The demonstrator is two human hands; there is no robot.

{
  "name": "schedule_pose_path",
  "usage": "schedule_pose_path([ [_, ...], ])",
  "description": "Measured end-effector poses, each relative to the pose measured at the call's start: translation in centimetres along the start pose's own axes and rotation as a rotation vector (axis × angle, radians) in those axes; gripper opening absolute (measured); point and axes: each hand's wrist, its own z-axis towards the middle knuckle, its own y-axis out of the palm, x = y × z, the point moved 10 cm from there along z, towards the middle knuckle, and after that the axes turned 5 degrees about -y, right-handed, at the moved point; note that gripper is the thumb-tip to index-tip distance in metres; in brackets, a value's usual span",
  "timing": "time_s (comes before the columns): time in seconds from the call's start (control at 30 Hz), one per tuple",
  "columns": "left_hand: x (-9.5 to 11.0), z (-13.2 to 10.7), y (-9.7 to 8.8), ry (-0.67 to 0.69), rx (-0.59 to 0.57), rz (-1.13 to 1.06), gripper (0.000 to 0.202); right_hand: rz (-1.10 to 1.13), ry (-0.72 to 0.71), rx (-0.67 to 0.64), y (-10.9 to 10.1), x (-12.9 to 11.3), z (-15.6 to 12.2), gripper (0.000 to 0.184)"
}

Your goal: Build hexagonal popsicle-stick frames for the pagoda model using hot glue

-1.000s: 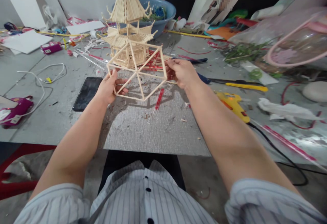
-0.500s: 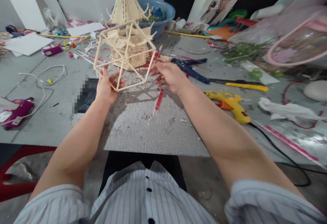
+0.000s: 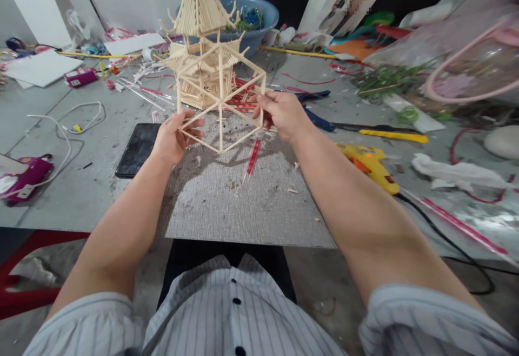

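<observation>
A hexagonal frame of pale wooden sticks (image 3: 221, 100), with spokes meeting at its centre, is held up above the table between both hands. My left hand (image 3: 173, 137) grips its lower left corner, thumb in front and the other fingers spread behind. At the right side, my right hand (image 3: 279, 112) pinches the frame near its lower right corner. Just behind it stands a stick-built pagoda model (image 3: 199, 12) with a pointed roof and upturned eaves, partly covered by the frame. Red-and-clear packs of sticks (image 3: 243, 93) lie beside the model's base.
A yellow glue gun (image 3: 371, 166) lies right of my right forearm, its black cord trailing off. Blue-handled pliers (image 3: 318, 119) and a yellow-edged blade tool (image 3: 393, 135) lie beyond. A black phone (image 3: 138, 150) rests at left. Behind the model is a blue basin (image 3: 263, 20).
The frame has shifted right and turned to face me more squarely. My right hand, apart from it or barely touching before, now grips its right side.
</observation>
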Motion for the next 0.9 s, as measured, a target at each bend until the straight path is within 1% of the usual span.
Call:
schedule_pose_path([
  [0.13,-0.3,-0.2,0.6,-0.01,-0.031,0.077,0.028,-0.058,-0.036,-0.022,0.0,-0.2,0.1,0.027],
  [0.23,-0.5,-0.4,1.2,-0.031,-0.065,0.1,0.019,-0.15,-0.09,-0.034,-0.5,-0.6,0.3,0.034],
  [0.33,-0.6,-0.5,1.3,-0.041,-0.073,0.1,0.017,-0.39,-0.172,-0.014,-1.4,-1.1,0.6,0.043],
  [0.4,-0.7,-0.5,1.1,-0.045,-0.057,0.092,0.019,-0.557,-0.2,0.007,-2.0,-1.1,0.9,0.046],
  [0.47,-0.8,-0.4,1.0,-0.049,-0.044,0.091,0.02,-0.64,-0.22,0.022,-2.3,-1.1,1.1,0.047],
  [0.53,-0.7,-0.5,0.9,-0.048,-0.042,0.092,0.02,-0.674,-0.303,0.071,-2.5,-2.0,1.0,0.042],
  [0.6,-0.7,-0.5,1.0,-0.05,-0.046,0.101,0.021,-0.733,-0.439,0.152,-2.5,-3.9,0.2,0.038],
  [0.67,-0.8,-0.6,1.2,-0.053,-0.053,0.106,0.023,-0.817,-0.553,0.182,-1.7,-5.8,-1.0,0.037],
  [0.73,-0.7,-0.7,1.5,-0.052,-0.074,0.098,0.024,-0.896,-0.61,0.115,0.1,-7.0,-2.1,0.035],
  [0.83,-0.8,-1.0,2.1,-0.053,-0.109,0.074,0.025,-0.966,-0.66,0.008,2.8,-7.8,-3.4,0.029],
  [0.9,-0.8,-1.1,2.2,-0.059,-0.119,0.061,0.024,-0.969,-0.666,0.003,3.3,-7.8,-3.6,0.027],
])
